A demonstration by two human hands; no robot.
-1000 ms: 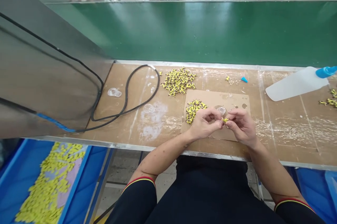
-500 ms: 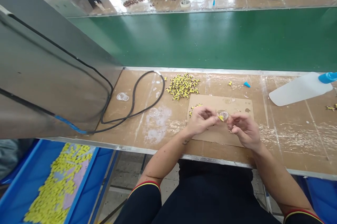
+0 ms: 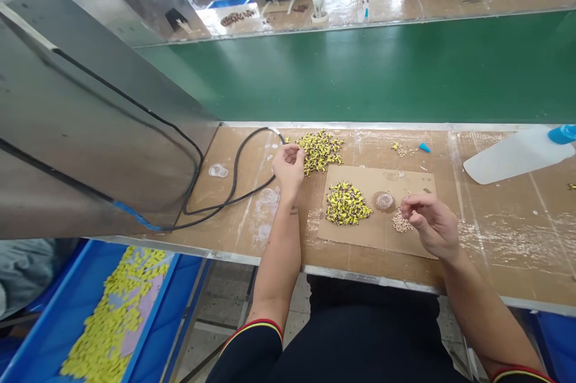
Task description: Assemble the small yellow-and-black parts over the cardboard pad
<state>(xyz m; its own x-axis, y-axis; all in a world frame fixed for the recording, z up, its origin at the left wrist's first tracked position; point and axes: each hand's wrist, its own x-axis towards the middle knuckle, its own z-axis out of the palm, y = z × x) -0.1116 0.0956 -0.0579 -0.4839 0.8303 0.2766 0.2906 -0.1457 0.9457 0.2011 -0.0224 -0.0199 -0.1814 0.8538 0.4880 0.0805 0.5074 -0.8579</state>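
Observation:
My left hand (image 3: 289, 164) is at the left edge of the back pile of small yellow-and-black pieces (image 3: 321, 150); its fingers are drawn together, and what they hold is too small to make out. Over the right part of a cardboard sheet (image 3: 373, 239) is my right hand (image 3: 432, 224), thumb and fingertips pinched near a heap of tiny pale pieces (image 3: 400, 221); anything between them is hidden. A second yellow-and-dark pile (image 3: 346, 204) lies on the sheet's left part. Between it and the pale heap sits a small clear round dish (image 3: 384, 201).
A black cable (image 3: 228, 191) loops across the table's left, near a clear cup (image 3: 218, 170). A white bottle (image 3: 517, 155) lies at the right, and a blue cap (image 3: 424, 147) behind the sheet. Lower left, a blue tray (image 3: 148, 311) holds yellow pieces. Two people sit across.
My left hand has moved left and back from the dish to the back pile, uncovering the pile on the sheet. The yellow piece it held is no longer visible. My right hand stays near the pale heap.

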